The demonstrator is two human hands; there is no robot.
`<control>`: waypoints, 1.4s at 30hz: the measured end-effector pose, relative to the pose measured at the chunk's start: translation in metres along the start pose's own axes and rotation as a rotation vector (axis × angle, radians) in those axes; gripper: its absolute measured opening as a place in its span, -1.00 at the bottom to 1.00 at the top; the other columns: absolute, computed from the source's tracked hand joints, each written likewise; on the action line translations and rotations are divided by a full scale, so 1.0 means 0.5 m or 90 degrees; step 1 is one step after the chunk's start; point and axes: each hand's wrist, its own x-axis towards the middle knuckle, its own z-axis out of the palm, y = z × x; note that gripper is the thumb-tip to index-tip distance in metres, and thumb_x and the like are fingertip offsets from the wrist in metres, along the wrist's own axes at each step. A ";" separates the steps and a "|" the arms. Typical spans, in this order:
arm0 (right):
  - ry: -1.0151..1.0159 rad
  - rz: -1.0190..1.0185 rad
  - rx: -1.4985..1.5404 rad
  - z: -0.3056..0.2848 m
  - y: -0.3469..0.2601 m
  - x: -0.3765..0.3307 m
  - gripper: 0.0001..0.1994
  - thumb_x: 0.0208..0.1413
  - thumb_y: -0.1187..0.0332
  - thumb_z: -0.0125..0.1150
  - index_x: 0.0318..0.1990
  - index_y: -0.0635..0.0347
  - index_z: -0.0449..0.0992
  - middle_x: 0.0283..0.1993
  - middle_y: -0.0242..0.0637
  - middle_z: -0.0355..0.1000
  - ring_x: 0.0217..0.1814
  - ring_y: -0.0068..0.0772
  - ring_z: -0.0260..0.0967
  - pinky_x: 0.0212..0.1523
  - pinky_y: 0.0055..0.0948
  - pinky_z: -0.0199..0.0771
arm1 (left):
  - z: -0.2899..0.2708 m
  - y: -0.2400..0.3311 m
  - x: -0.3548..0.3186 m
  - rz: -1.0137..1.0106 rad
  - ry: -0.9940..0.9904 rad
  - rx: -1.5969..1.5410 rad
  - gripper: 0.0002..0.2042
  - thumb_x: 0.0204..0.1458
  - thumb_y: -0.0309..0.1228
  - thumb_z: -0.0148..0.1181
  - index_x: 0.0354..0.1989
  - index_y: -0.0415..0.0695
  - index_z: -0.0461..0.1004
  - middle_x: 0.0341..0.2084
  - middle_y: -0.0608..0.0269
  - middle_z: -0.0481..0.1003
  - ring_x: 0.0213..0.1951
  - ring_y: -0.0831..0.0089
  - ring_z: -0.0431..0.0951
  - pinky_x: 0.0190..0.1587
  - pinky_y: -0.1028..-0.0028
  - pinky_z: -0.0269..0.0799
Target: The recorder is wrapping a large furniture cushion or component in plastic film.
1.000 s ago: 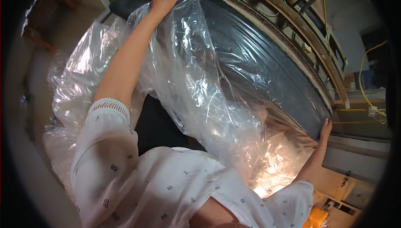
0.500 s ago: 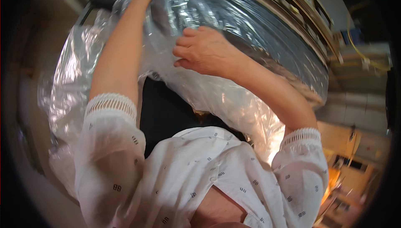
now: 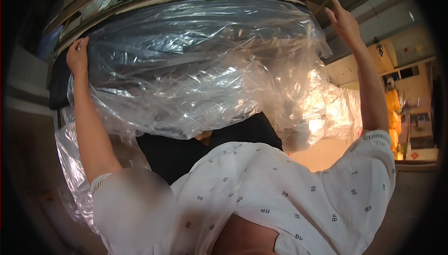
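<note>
- The person seems to be spreading the clear plastic sheet (image 3: 186, 82) over the dark table (image 3: 59, 84) and smoothing it.
- The left hand (image 3: 77, 56) is resting at the sheet's left end. Its fingers are looking bent, but I cannot tell if they are gripping plastic.
- The right hand (image 3: 346, 25) is hanging in the air, just past the sheet's right end. Its thumb is standing apart from the fingers, and it is holding nothing.
- Next, the right hand is probably needing to catch the right edge so the wrinkles can be pulled out.
- The sheet is lying across the table, and its near side is drooping toward the person.
- It is looking thin, shiny and crinkly. Dark colour is showing through, and warm light is glowing on its right side.
</note>
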 end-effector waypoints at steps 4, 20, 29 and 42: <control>-0.010 -0.105 0.334 0.070 -0.077 -0.079 -0.59 0.11 0.11 -0.01 0.08 0.06 0.27 -0.25 -0.20 0.43 -0.24 -0.18 0.42 -0.23 -0.31 0.39 | 0.010 -0.005 -0.004 0.022 -0.012 -0.007 -0.63 -0.09 -0.12 0.19 -0.25 -0.18 0.52 -0.31 0.12 0.53 -0.21 0.24 0.51 -0.16 0.43 0.35; -0.152 0.494 0.770 0.319 0.095 -0.299 -0.34 -0.01 0.00 0.15 0.12 0.33 0.18 0.10 -0.13 0.20 0.13 -0.29 0.17 0.11 -0.37 0.16 | -0.108 -0.169 0.003 0.032 0.021 0.203 -0.64 0.00 -0.11 0.10 -0.25 -0.18 0.52 -0.29 0.10 0.50 -0.21 0.20 0.47 -0.15 0.35 0.31; -0.131 0.619 1.391 0.249 0.097 -0.145 -0.83 0.18 0.24 -0.02 -0.42 0.04 0.31 -0.66 -0.60 0.02 -0.65 -0.70 -0.03 -0.65 -0.65 0.04 | -0.112 -0.173 -0.009 0.019 0.031 0.198 -0.63 0.01 -0.11 0.10 -0.24 -0.21 0.50 -0.30 0.09 0.49 -0.24 0.22 0.46 -0.16 0.38 0.30; -0.128 0.322 0.105 0.257 0.113 -0.096 -0.77 -0.02 0.25 0.08 -0.29 0.22 0.47 -0.40 -0.21 0.44 -0.32 -0.18 0.38 -0.30 -0.31 0.35 | -0.121 -0.163 -0.012 0.019 -0.004 0.180 -0.61 0.04 -0.11 0.06 -0.22 -0.24 0.48 -0.30 0.10 0.50 -0.25 0.27 0.48 -0.15 0.42 0.30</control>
